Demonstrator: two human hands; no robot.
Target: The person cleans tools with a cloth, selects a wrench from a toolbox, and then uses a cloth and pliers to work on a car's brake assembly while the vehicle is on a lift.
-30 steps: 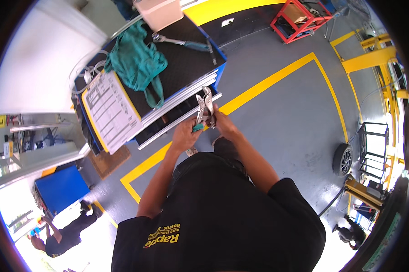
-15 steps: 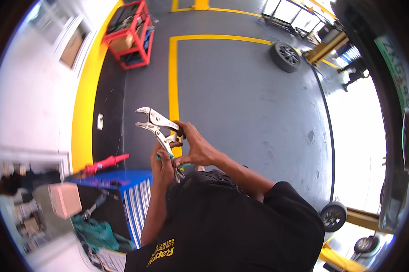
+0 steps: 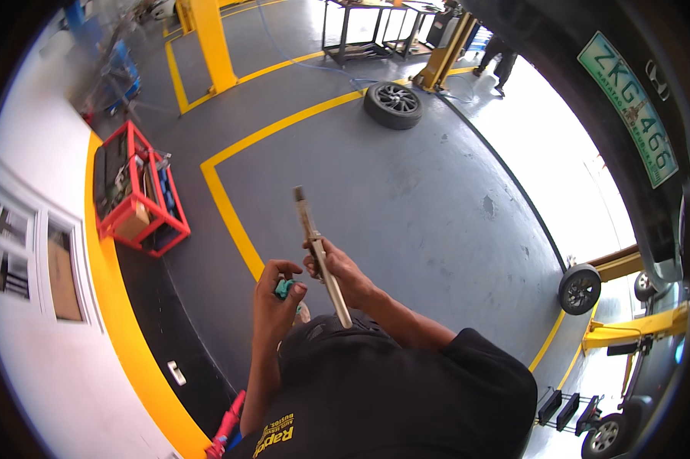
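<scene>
Locking pliers [image 3: 329,284] stand edge-on in front of me, jaws pointing away and the handle end toward my body. My right hand [image 3: 346,274] is closed around them near the middle. Just to the left, my left hand [image 3: 273,304] is curled, with a small teal cloth [image 3: 284,288] between its thumb and fingers. That hand is apart from the pliers. Most of the cloth is hidden by the fingers.
A red tool cart [image 3: 142,191] stands by the left wall. A loose wheel [image 3: 393,105] lies ahead, near a yellow lift post [image 3: 446,57]. Another wheel [image 3: 580,289] and a raised dark car [image 3: 559,46] are at right. A person [image 3: 499,61] stands far back.
My left hand has come off the pliers, keeping the teal cloth. The pliers have turned edge-on in my right hand. My view has swung right, and the blue cabinet has mostly left it.
</scene>
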